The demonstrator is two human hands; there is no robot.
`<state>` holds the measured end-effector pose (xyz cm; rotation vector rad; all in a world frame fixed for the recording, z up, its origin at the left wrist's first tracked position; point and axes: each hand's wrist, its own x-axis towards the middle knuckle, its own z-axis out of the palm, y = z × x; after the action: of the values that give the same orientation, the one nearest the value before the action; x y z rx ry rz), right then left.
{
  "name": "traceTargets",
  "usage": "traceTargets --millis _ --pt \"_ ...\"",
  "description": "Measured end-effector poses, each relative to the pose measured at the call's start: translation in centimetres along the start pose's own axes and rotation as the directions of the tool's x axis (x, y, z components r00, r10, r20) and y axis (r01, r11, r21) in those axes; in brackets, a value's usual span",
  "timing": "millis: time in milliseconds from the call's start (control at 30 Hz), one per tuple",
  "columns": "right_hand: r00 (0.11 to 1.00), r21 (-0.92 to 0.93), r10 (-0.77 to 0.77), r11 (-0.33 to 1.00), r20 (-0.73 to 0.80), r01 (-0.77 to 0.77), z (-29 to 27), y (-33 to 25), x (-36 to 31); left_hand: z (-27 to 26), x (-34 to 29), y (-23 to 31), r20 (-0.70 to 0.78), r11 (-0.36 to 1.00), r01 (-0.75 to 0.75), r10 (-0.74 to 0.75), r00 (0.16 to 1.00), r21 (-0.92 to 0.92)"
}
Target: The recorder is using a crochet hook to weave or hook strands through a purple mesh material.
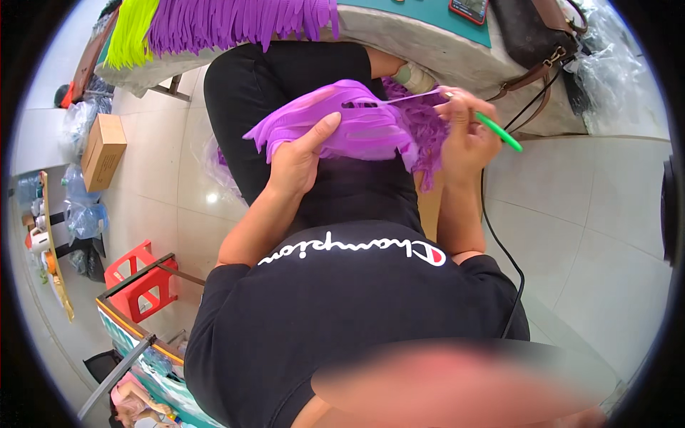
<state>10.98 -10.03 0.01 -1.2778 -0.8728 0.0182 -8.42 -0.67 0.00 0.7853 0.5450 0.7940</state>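
My left hand [296, 162] is closed round a fanned bundle of purple strips [371, 132], thumb on top, above my lap. A dark slit shows between strips near the bundle's top. From there a thin purple strand [414, 96] stretches taut to the fingertips of my right hand [469, 139], which pinch its end. A slim bright green stick-like tool [501, 133] is also gripped in the right hand, pointing out to the right; its working end is hidden by the fingers. Beside the bundle hangs a crinkled heap of purple strips [428, 153].
On the table ahead lie purple fringed strips [239, 21], yellow-green strips [130, 32] and a phone [469, 8]. A dark handbag [528, 32] sits at the right, with a black cable [492, 228] running down. A red stool [143, 282] and a cardboard box [105, 152] stand left. Another person [132, 403] is lower left.
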Motion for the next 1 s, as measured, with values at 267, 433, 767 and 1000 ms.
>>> traceTargets --millis 267,433,767,1000 --pt "0.991 -0.077 0.117 0.99 -0.066 -0.122 -4.8 0.7 1.8 0.5 -0.3 -0.5 0.052 1.0 0.003 -0.004 0.999 0.021" --pt "0.893 0.223 0.149 0.939 0.425 -0.263 0.1 -0.7 -1.6 0.9 -0.5 -0.7 0.074 0.992 0.106 -0.101 0.992 -0.067" --pt "0.849 0.453 0.2 0.774 0.488 -0.443 3.9 0.3 -3.3 0.8 -0.3 -1.4 0.021 0.976 0.049 -0.046 0.999 -0.213" --pt "0.909 0.221 -0.037 0.973 0.416 -0.061 3.2 1.3 -3.5 0.4 0.0 -2.4 -0.122 0.998 -0.056 0.051 0.991 -0.031"
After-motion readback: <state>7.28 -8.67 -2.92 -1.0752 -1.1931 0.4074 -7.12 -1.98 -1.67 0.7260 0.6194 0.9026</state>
